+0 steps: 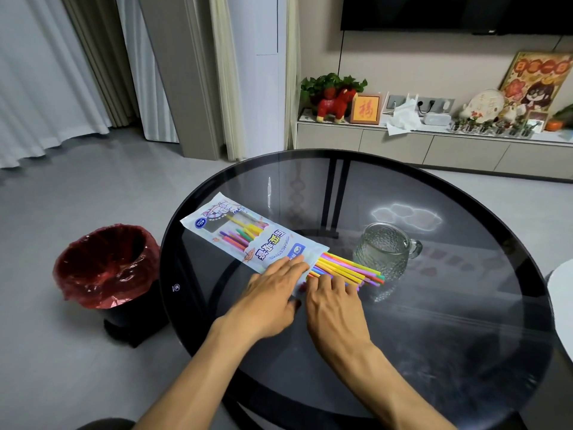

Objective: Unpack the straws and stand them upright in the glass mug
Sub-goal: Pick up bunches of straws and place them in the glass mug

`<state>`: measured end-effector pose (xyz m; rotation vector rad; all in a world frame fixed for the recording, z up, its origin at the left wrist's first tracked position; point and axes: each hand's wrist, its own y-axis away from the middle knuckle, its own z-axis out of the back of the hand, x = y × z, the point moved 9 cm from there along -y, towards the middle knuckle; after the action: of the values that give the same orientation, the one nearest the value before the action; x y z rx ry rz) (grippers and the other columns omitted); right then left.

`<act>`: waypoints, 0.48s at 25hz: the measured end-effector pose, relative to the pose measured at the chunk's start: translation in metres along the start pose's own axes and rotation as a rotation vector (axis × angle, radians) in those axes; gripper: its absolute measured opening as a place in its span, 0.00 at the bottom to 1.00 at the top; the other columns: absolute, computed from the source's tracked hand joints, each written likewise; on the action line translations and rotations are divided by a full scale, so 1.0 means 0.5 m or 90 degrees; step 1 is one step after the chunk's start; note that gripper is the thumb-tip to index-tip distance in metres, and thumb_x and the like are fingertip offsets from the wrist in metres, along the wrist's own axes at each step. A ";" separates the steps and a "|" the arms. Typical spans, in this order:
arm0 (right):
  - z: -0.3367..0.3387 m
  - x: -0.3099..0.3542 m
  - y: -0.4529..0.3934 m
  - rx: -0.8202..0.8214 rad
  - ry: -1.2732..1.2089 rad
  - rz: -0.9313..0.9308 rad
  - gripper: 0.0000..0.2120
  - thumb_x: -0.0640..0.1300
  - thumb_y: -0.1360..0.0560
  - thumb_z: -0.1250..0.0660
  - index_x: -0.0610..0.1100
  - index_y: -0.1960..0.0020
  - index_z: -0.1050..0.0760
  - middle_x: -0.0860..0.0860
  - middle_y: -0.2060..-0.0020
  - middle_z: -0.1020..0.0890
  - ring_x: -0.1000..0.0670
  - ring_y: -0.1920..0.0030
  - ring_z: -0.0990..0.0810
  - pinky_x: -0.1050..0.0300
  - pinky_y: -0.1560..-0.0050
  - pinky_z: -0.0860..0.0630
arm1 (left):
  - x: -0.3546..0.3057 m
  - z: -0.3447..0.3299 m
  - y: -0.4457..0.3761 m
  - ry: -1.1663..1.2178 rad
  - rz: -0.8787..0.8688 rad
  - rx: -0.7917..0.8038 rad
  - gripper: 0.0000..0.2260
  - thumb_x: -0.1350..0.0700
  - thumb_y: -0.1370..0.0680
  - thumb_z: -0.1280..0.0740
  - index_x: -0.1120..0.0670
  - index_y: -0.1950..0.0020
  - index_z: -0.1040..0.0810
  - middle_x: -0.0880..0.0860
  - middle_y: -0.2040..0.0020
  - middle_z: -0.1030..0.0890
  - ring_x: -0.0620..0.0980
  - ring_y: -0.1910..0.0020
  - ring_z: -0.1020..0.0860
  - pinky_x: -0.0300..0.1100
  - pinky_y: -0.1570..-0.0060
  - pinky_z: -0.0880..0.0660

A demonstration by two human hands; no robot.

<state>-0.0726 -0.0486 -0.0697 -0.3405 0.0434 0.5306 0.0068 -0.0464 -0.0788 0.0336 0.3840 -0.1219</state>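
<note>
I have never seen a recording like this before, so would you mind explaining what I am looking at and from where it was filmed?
There is no machine here: one camera worn on a person's head looks forward and down, so the two bare arms reaching in from the bottom are the wearer's own. They work over a round dark glass table. On it lies a printed plastic straw packet, with a bundle of coloured straws sticking out of its open end toward an empty textured glass mug. The left hand presses flat on the packet near its opening. The right hand rests its fingers on the straws; whether it grips them I cannot tell. No straw is in the mug yet. A red-lined bin stands on the floor left of the table.
</note>
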 end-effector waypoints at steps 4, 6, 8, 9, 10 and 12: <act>-0.007 -0.020 0.002 0.006 -0.036 -0.039 0.15 0.39 0.31 0.51 0.42 0.64 0.26 0.44 0.73 0.23 0.43 0.75 0.24 0.54 0.77 0.29 | 0.001 -0.003 -0.002 -0.011 0.008 0.013 0.29 0.53 0.21 0.38 0.45 0.22 0.48 0.41 0.21 0.50 0.42 0.22 0.54 0.51 0.26 0.44; -0.017 -0.022 0.007 0.058 -0.027 -0.045 0.13 0.40 0.31 0.49 0.43 0.63 0.25 0.45 0.72 0.23 0.43 0.74 0.24 0.55 0.77 0.30 | -0.001 -0.006 -0.003 -0.021 0.007 0.019 0.30 0.54 0.21 0.38 0.45 0.22 0.48 0.41 0.21 0.51 0.43 0.22 0.54 0.52 0.26 0.44; -0.024 -0.020 0.011 0.093 -0.003 -0.028 0.10 0.41 0.32 0.44 0.42 0.63 0.25 0.44 0.70 0.23 0.43 0.72 0.24 0.54 0.75 0.30 | -0.003 -0.008 -0.002 -0.027 0.006 0.022 0.30 0.53 0.21 0.38 0.45 0.22 0.48 0.41 0.20 0.52 0.43 0.22 0.54 0.53 0.26 0.44; -0.022 -0.022 0.010 0.111 -0.011 -0.024 0.07 0.42 0.33 0.40 0.42 0.64 0.24 0.43 0.70 0.23 0.43 0.72 0.24 0.54 0.75 0.29 | -0.006 -0.009 -0.002 -0.029 0.007 0.023 0.30 0.53 0.21 0.38 0.44 0.22 0.49 0.41 0.21 0.52 0.43 0.22 0.55 0.52 0.26 0.44; -0.020 -0.022 0.011 0.142 -0.025 -0.022 0.05 0.42 0.36 0.36 0.41 0.65 0.23 0.43 0.70 0.23 0.42 0.73 0.24 0.54 0.76 0.30 | -0.007 -0.010 0.000 -0.033 0.007 0.024 0.31 0.52 0.21 0.38 0.44 0.22 0.49 0.41 0.21 0.52 0.43 0.22 0.55 0.51 0.26 0.44; -0.018 -0.027 0.011 0.173 -0.071 -0.032 0.05 0.40 0.43 0.28 0.41 0.70 0.23 0.44 0.76 0.24 0.44 0.79 0.25 0.60 0.80 0.33 | -0.008 -0.011 0.001 -0.044 0.007 0.020 0.31 0.51 0.20 0.39 0.43 0.22 0.50 0.40 0.21 0.53 0.42 0.22 0.56 0.50 0.26 0.45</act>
<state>-0.0866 -0.0539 -0.0780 -0.0461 -0.0004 0.4865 0.0012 -0.0451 -0.0823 0.0620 0.3127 -0.1180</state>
